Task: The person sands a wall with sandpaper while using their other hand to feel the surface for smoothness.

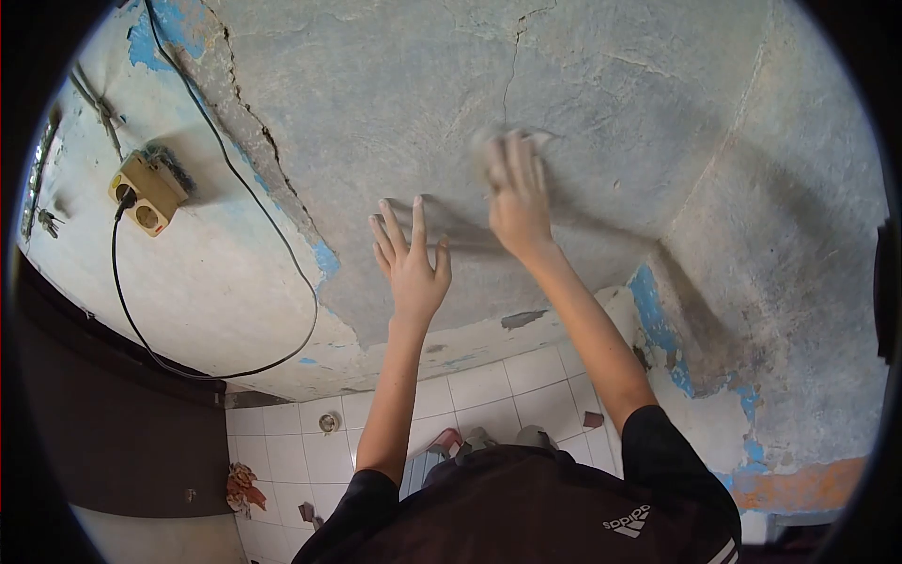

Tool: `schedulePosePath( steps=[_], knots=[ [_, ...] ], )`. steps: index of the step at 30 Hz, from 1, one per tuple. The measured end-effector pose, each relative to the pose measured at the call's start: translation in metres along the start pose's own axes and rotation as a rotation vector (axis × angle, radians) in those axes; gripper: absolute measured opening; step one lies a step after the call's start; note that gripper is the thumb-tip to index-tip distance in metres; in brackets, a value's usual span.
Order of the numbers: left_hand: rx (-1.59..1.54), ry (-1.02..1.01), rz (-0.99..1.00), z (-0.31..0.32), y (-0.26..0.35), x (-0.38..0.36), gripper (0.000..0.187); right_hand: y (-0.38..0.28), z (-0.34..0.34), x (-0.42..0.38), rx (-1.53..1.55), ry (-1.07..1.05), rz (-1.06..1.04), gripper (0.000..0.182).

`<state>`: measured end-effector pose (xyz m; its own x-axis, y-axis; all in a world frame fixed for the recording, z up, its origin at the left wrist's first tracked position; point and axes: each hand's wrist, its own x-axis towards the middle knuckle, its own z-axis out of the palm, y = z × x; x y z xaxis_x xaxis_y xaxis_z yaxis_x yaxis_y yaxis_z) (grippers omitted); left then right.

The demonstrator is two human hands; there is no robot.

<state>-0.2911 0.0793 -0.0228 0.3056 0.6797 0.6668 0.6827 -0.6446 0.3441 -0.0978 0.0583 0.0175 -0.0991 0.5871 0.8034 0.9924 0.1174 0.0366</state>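
The grey plastered wall (pixel 413 113) fills the upper view, with a thin crack above my right hand. My left hand (pixel 411 258) rests against this wall with its fingers spread and holds nothing. Higher up and to the right, my right hand (pixel 517 197) is pressed to the wall over a pale, flat piece (pixel 540 139). Motion blurs its fingertips and the piece, whose edges show beside and above the fingers.
A socket box (pixel 148 195) with a plugged-in black cable (pixel 225 150) hangs on the left wall. Peeling blue paint (pixel 658 315) lines the wall's lower right. Below are white floor tiles (pixel 479 385), a small round metal item (pixel 329 422) and a crumpled orange-brown cloth (pixel 244 489).
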Motion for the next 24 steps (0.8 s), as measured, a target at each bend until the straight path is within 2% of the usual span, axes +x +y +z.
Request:
schedulePosePath(
  steps=[2, 3, 4, 6, 7, 10, 11, 12, 14, 15, 16, 18, 19, 21, 22, 24],
  knots=[
    [-0.044, 0.033, 0.014, 0.0, -0.004, -0.004, 0.067, -0.009, 0.005, 0.007, 0.046, 0.323, 0.244, 0.064],
    [-0.046, 0.022, 0.014, 0.001, -0.005, -0.006, 0.067, -0.016, 0.008, 0.0, -0.009, 0.099, 0.189, 0.064],
    [-0.063, 0.032, 0.026, 0.003, -0.007, -0.007, 0.066, -0.017, 0.008, -0.007, -0.011, 0.095, 0.201, 0.064],
    [-0.087, 0.049, 0.044, 0.005, -0.01, -0.007, 0.065, -0.012, 0.007, -0.015, 0.051, -0.015, -0.038, 0.065],
    [-0.049, 0.028, 0.011, 0.004, -0.014, -0.009, 0.064, -0.015, 0.009, -0.017, 0.046, -0.018, -0.034, 0.065],
    [-0.016, 0.007, -0.022, 0.005, -0.014, -0.012, 0.063, -0.031, 0.014, -0.024, 0.015, 0.069, 0.159, 0.065],
    [-0.081, 0.042, -0.005, 0.008, -0.016, -0.012, 0.063, -0.035, 0.01, -0.035, 0.041, -0.246, -0.103, 0.064],
    [-0.147, 0.079, 0.011, 0.01, -0.017, -0.013, 0.063, -0.039, 0.01, -0.046, 0.039, -0.248, -0.089, 0.064],
    [-0.168, 0.074, 0.021, 0.008, -0.024, -0.019, 0.064, -0.046, 0.013, -0.061, 0.236, -0.141, 0.048, 0.062],
    [-0.186, 0.085, 0.023, 0.008, -0.026, -0.02, 0.065, -0.046, 0.022, -0.07, 0.194, -0.083, 0.155, 0.059],
    [-0.18, 0.078, 0.025, 0.01, -0.029, -0.025, 0.065, -0.051, 0.028, -0.079, 0.2, -0.084, 0.162, 0.059],
    [-0.144, 0.05, -0.009, 0.012, -0.036, -0.03, 0.065, -0.06, 0.04, -0.097, 0.243, -0.013, 0.362, 0.059],
    [-0.141, 0.045, -0.003, 0.013, -0.036, -0.032, 0.065, -0.067, 0.048, -0.112, 0.245, -0.009, 0.37, 0.059],
    [-0.144, 0.053, 0.008, 0.015, -0.037, -0.034, 0.064, -0.084, 0.062, -0.144, 0.374, -0.244, 0.342, 0.06],
    [-0.14, 0.05, 0.013, 0.014, -0.037, -0.035, 0.064, -0.091, 0.073, -0.16, 0.377, -0.239, 0.347, 0.06],
    [-0.152, 0.027, 0.023, 0.012, -0.041, -0.037, 0.064, -0.102, 0.084, -0.183, 0.524, -0.152, 0.596, 0.063]
  ],
)
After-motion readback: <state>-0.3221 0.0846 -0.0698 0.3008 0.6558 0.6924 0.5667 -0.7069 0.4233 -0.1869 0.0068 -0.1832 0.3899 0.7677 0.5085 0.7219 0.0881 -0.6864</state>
